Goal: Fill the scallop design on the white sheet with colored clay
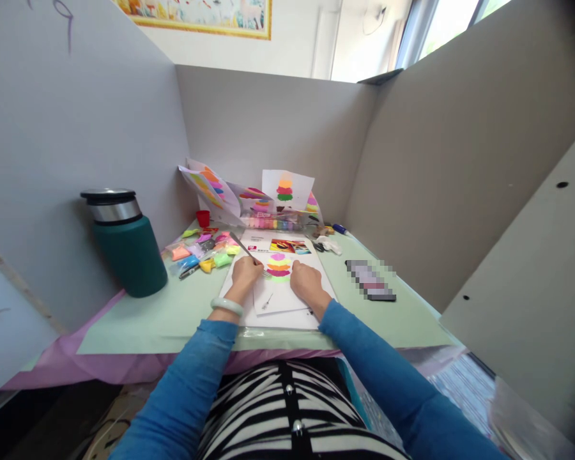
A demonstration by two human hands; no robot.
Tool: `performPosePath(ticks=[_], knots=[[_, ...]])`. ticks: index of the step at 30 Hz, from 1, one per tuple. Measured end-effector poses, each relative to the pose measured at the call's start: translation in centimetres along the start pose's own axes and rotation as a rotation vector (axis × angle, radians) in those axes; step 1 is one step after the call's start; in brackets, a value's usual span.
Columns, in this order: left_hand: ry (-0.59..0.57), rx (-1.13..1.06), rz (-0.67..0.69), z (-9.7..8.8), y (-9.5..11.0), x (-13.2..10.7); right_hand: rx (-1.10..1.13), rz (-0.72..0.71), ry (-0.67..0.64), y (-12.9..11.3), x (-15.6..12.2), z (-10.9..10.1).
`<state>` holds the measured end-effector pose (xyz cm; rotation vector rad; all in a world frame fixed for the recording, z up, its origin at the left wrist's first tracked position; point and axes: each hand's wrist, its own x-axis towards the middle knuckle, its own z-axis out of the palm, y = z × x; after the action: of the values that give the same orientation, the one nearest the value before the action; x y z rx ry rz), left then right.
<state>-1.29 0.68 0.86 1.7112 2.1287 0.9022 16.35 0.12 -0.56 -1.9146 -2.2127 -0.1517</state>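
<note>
In the head view, a white sheet (287, 298) is banded pink, yellow, orange, magenta and green. Over its right side, the right hand (307, 281) is curled, any grip hidden; at its left edge, by the left hand (247, 271), a thin metal tool (242, 244) is clamped, tip indistinct.

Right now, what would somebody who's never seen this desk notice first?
Probably the big teal bottle standing at the left of the table. Next might come the bright, layered design on the white paper, between the left hand, which holds a slim metal tool, and the right hand. The colourful packets lie between the bottle and the paper.
</note>
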Motion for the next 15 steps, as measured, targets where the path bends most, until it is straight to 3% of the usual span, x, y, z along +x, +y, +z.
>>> performPosePath(ticks=[15], knots=[[-0.003, 0.021, -0.029, -0.04, -0.22, 0.37, 0.018, 0.003, 0.012, 0.07, 0.13, 0.32]])
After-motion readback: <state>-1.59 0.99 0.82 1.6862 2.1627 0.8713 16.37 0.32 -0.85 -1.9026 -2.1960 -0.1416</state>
